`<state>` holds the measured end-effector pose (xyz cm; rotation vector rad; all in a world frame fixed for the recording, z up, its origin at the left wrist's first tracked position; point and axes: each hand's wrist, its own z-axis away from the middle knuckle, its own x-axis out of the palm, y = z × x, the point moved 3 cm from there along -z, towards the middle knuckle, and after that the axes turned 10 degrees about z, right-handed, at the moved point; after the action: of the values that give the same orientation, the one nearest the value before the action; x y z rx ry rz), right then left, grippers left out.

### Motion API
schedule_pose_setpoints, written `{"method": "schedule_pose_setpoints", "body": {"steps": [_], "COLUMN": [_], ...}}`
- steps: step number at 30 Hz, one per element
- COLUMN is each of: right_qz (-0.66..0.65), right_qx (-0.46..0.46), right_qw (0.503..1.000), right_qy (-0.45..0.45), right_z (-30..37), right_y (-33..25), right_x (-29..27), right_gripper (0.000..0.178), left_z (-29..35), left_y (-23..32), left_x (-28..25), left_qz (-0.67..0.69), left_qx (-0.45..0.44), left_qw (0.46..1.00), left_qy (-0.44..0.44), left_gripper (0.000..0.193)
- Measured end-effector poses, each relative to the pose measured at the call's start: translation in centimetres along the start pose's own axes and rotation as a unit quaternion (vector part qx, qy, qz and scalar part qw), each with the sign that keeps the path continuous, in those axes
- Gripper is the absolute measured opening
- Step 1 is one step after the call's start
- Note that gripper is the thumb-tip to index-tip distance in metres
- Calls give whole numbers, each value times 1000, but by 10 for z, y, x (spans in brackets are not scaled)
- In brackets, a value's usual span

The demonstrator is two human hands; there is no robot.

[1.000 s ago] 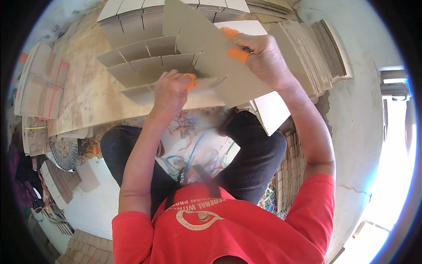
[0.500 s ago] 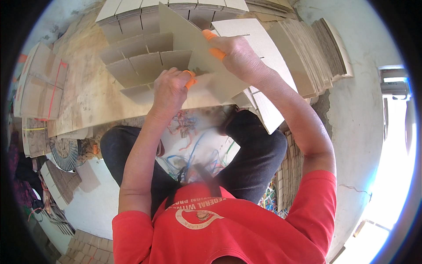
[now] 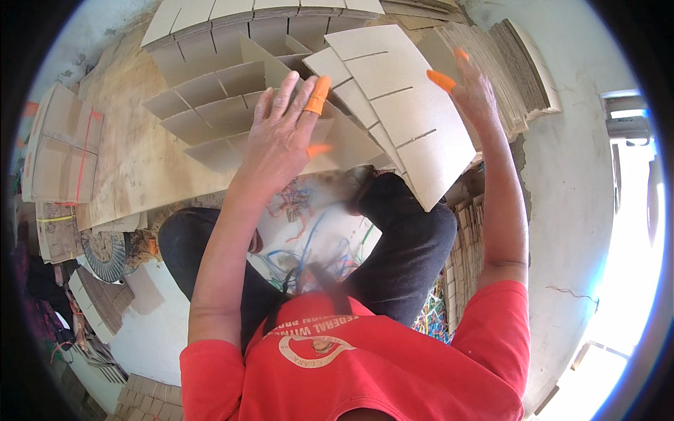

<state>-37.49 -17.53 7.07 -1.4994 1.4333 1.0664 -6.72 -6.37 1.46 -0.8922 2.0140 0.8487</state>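
Slotted cardboard strips point(image 3: 217, 95) stand on edge in a row on the wooden table, with a crossing strip point(image 3: 263, 59) set among them. Over the near end of this row lies my left hand point(image 3: 281, 133), fingers stretched out, orange covers on its thumb and one finger. Whether it presses on the strips I cannot tell. Flat slotted cardboard sheets point(image 3: 393, 91) lie overlapping to its right. My right hand point(image 3: 474, 91) is beyond their right edge, beside a leaning stack of cardboard sheets point(image 3: 484, 56). Its fingers are apart, two in orange covers, and nothing shows between them.
More slotted cardboard point(image 3: 239, 14) is piled at the table's far side. Tied cardboard bundles point(image 3: 63, 144) stand left of the wooden table point(image 3: 133, 133). Coloured strapping scraps point(image 3: 309, 242) litter the floor between my legs. A wall point(image 3: 562, 210) rises on the right.
My right hand has let go of the cardboard strip and moved right, toward the leaning stack. That strip now sits lower among the standing ones. My left hand has opened from a pinch.
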Motion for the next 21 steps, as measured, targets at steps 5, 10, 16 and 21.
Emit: {"method": "schedule_pose_setpoints", "body": {"steps": [5, 10, 16, 21], "right_qz": [-296, -463, -575, -530], "right_qx": [99, 190, 191, 45], "right_qw": [908, 830, 784, 847], "right_qy": [-280, -244, -135, 1], "right_z": [3, -1, -15, -16], "right_y": [25, 59, 61, -33], "right_x": [37, 59, -4, -86], "right_gripper": [50, 24, 31, 43], "left_z": [4, 9, 50, 65], "left_y": [-10, -6, -38, -52], "left_x": [14, -15, -39, -37], "left_qz": [-59, 78, 34, 37], "left_qx": [-29, -31, -48, -64], "left_qw": [992, 996, 992, 990], "left_qy": [-104, 43, 109, 120], "left_gripper": [74, 68, 62, 42]}}
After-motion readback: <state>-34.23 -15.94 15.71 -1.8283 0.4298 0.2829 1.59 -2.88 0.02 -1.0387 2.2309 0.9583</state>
